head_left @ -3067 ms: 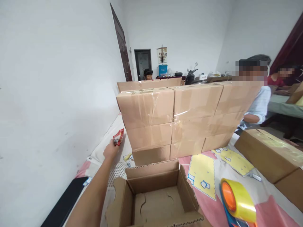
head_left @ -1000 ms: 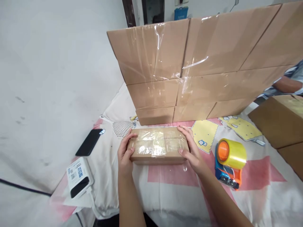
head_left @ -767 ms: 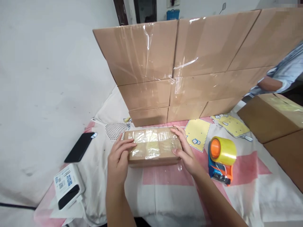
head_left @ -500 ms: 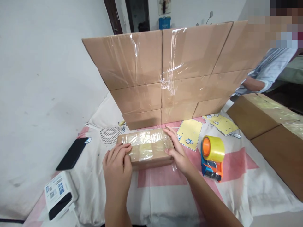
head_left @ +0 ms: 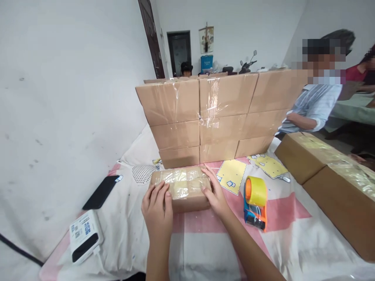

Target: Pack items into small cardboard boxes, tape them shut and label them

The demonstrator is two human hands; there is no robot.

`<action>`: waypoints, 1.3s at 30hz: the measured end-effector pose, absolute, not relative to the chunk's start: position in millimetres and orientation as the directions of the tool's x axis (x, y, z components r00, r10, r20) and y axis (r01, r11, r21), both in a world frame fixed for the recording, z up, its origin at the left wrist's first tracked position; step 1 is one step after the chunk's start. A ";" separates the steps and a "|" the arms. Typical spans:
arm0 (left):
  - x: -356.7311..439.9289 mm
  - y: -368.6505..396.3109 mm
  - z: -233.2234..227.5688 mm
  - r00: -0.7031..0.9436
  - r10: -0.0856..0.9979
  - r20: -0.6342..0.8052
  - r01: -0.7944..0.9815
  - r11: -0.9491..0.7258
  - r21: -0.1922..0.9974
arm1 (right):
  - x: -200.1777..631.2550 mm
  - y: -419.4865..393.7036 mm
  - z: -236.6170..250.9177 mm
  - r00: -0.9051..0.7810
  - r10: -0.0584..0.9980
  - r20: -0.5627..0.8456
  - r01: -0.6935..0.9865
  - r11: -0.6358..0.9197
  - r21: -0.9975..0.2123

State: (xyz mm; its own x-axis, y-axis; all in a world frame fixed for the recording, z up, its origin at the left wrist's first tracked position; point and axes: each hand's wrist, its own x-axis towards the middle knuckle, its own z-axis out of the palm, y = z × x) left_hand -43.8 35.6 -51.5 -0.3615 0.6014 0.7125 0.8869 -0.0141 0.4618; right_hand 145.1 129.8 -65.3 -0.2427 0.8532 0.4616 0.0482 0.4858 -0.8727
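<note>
Across the cloth-covered table [head_left: 205,244] stands a stack of boxes [head_left: 225,95], and in front of it lies our taped box [head_left: 190,204]. To steady it well, we would do best to press evenly at both ends, so that it neither tilts nor slides. It sits between our hands: our left hand [head_left: 159,212] lies open, fingers spread over its near left corner, while our right hand [head_left: 217,198] grips its right end, thumb on top. Farther right rests the tape roll [head_left: 259,191].
</note>
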 end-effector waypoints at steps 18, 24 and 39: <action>-33.5 29.8 -51.3 -0.515 0.618 0.593 0.771 0.033 0.635 | 139.3 133.2 -72.0 -0.185 0.850 0.493 0.049 0.509 -0.860; -36.8 35.4 -59.5 -0.485 0.589 0.647 0.811 0.025 0.585 | 139.2 135.1 -77.3 -0.160 0.850 0.501 0.044 0.513 -0.857; -46.5 49.1 -65.7 -0.332 0.498 0.801 0.919 -0.019 0.393 | 134.2 131.2 -68.0 -0.219 0.911 0.349 0.024 0.363 -0.932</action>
State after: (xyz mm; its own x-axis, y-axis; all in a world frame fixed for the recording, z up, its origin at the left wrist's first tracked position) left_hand -46.5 49.1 -65.7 -0.3322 0.4975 0.8013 0.9193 -0.0192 0.3930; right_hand 134.2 131.2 -68.0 -0.2194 0.9111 0.3489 0.0240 0.3625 -0.9317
